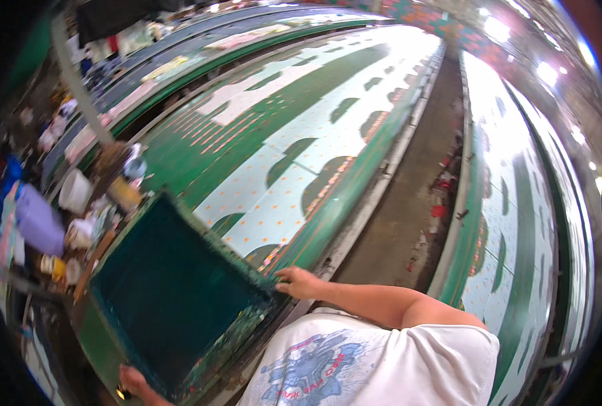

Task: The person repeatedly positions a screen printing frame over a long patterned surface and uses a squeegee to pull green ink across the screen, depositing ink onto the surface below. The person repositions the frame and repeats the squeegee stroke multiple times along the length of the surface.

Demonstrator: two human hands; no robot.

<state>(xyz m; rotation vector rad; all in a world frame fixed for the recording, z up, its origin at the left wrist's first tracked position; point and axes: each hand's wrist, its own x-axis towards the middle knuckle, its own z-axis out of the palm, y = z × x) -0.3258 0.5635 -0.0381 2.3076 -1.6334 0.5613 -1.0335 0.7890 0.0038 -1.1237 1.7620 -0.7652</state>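
A screen-printing frame (179,298) with dark teal mesh and a paint-stained green rim lies at an angle on the near end of the long green printing table at lower left. My right hand (297,282) is at the frame's upper right corner, fingers curled onto its edge. My left hand (133,379) grips the frame's lower left edge, partly cut off by the view's rim. Beyond the frame, pale fabric panels (240,206) with small orange dots, dark-green patches and rows of pink shapes run along the green table (175,176).
Buckets (75,191), a purple container (40,221) and assorted clutter crowd the left end. A second table (455,264) with fabric pieces runs along the right, past a narrow aisle (399,223) with red scraps. Further tables (213,57) and a metal post (84,101) stand at back left.
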